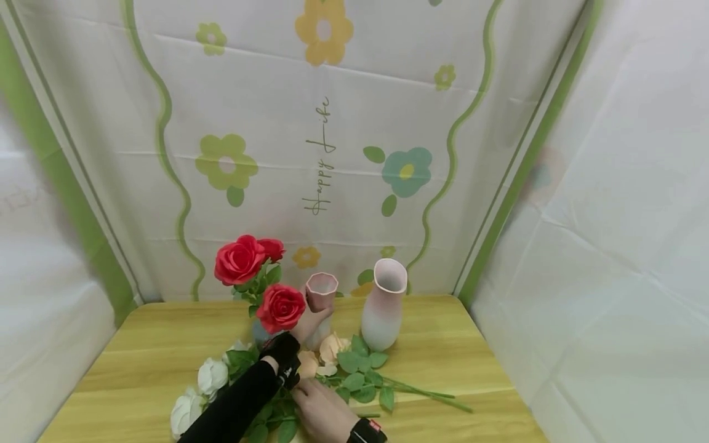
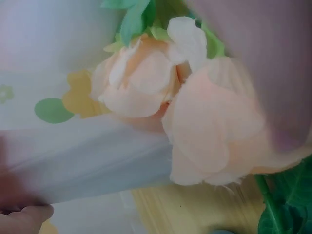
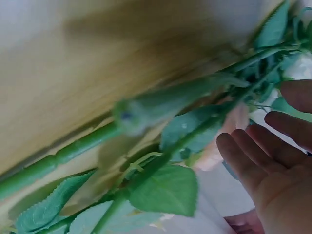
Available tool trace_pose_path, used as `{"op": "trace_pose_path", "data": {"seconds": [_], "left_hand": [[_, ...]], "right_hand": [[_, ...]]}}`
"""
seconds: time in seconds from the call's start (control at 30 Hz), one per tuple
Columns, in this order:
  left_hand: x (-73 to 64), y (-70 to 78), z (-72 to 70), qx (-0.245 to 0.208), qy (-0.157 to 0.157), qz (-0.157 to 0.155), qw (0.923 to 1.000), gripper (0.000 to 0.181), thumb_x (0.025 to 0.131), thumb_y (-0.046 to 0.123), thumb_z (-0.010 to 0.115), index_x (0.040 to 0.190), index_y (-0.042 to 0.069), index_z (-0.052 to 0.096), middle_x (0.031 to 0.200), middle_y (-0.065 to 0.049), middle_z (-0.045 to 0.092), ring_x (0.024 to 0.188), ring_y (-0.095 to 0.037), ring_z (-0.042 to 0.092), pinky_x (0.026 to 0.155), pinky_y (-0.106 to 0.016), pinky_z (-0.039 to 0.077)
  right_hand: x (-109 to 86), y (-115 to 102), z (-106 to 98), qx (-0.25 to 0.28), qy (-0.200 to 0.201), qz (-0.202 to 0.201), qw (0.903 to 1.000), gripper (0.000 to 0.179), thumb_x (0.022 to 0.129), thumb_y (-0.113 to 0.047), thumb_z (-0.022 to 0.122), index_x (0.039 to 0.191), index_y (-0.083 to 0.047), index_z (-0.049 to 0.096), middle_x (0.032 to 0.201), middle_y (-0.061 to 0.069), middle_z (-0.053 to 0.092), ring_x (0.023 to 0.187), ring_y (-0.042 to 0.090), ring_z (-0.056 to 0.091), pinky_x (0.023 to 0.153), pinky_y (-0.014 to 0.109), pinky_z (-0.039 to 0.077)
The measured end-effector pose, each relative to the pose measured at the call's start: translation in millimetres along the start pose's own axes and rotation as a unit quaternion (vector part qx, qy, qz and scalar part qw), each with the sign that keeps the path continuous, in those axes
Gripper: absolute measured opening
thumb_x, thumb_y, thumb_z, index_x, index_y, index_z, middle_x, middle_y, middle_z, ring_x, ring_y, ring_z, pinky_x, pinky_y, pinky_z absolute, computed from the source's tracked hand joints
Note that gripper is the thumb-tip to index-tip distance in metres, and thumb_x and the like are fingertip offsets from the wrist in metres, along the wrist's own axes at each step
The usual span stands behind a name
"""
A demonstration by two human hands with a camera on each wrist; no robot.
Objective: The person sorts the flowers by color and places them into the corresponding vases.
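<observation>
Two peach roses (image 1: 333,348) are near one slim vase (image 1: 320,300) the left grip (image 1: 309,324) clasps; right grip (image 1: 328,409) is released.

Back cloth (image 1: 266,104) has "Happy Life" (image 1: 319,161) in thin dk green script, turned sideways, running btm to top. R wristband (image 1: 362,433) has a sm. red label (image 1: 375,425), too tiny to read; white marks on L wristband (image 1: 285,354), faint print on L side cloth (image 1: 39,295) also illegible.

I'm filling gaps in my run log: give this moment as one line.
left hand: grips middle vase | right hand: fingers extended near green stems | peach roses: by vase's base | rightmost vase: untouched
</observation>
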State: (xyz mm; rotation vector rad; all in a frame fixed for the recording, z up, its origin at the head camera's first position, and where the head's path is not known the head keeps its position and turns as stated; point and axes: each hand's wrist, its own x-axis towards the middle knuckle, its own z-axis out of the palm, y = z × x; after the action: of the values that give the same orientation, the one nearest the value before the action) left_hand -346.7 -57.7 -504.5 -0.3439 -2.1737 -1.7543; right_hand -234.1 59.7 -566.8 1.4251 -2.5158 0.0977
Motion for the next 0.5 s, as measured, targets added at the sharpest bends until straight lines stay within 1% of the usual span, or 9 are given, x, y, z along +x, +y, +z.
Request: {"op": "trace_pose_path", "data": {"seconds": [0.13, 0.23, 0.3, 0.4, 0.5], "left_hand": [[-1.1, -5.0, 0.4, 0.005, -0.003, -0.004, 1.0000, 0.084, 0.081, 0.000, 0.075, 0.146, -0.014, 0.024, 0.139, -0.038, 0.036, 0.130, -0.052, 0.035, 0.108, -0.061, 0.033], [-0.6, -6.4, 0.7, 0.008, -0.001, 0.009, 0.9999, 0.083, 0.080, 0.000, 0.076, 0.144, -0.016, 0.026, 0.137, -0.040, 0.038, 0.128, -0.053, 0.037, 0.107, -0.062, 0.034], [0.2, -8.2, 0.6, 0.006, -0.006, 0.011, 0.9999, 0.082, 0.081, 0.000, 0.075, 0.145, -0.015, 0.026, 0.138, -0.040, 0.037, 0.129, -0.053, 0.036, 0.108, -0.062, 0.032], [1.3, -9.9, -0.1, 0.003, -0.013, 0.012, 0.9998, 0.082, 0.082, 0.000, 0.075, 0.146, -0.015, 0.025, 0.139, -0.039, 0.036, 0.130, -0.053, 0.034, 0.108, -0.062, 0.031], [1.7, -10.3, -0.8, 0.000, -0.016, 0.011, 0.9998, 0.082, 0.083, 0.000, 0.075, 0.146, -0.014, 0.024, 0.140, -0.039, 0.035, 0.131, -0.053, 0.033, 0.108, -0.063, 0.031]], "right_hand": [[4.5, 3.1, 12.7, -0.034, -0.012, -0.009, 0.9993, 0.026, 0.094, -0.017, 0.068, 0.120, -0.011, 0.067, 0.110, -0.002, 0.060, 0.098, 0.007, 0.056, 0.082, 0.014, 0.048], [6.5, 3.1, 16.7, -0.037, -0.028, -0.002, 0.9989, 0.028, 0.094, -0.015, 0.069, 0.121, -0.014, 0.067, 0.110, -0.004, 0.061, 0.093, 0.006, 0.056, 0.077, 0.013, 0.049], [8.2, 2.0, 15.2, -0.033, -0.037, 0.001, 0.9988, 0.027, 0.093, -0.013, 0.070, 0.120, -0.015, 0.067, 0.108, -0.005, 0.061, 0.088, 0.004, 0.056, 0.071, 0.011, 0.048], [11.4, 0.1, 14.1, -0.028, -0.038, 0.004, 0.9989, 0.023, 0.092, -0.012, 0.071, 0.115, -0.015, 0.069, 0.105, -0.006, 0.062, 0.082, 0.002, 0.057, 0.063, 0.010, 0.046], [14.0, -0.6, 14.9, -0.035, -0.037, 0.009, 0.9987, 0.019, 0.090, -0.012, 0.073, 0.108, -0.017, 0.071, 0.100, -0.006, 0.061, 0.074, 0.001, 0.055, 0.054, 0.010, 0.040]]}}
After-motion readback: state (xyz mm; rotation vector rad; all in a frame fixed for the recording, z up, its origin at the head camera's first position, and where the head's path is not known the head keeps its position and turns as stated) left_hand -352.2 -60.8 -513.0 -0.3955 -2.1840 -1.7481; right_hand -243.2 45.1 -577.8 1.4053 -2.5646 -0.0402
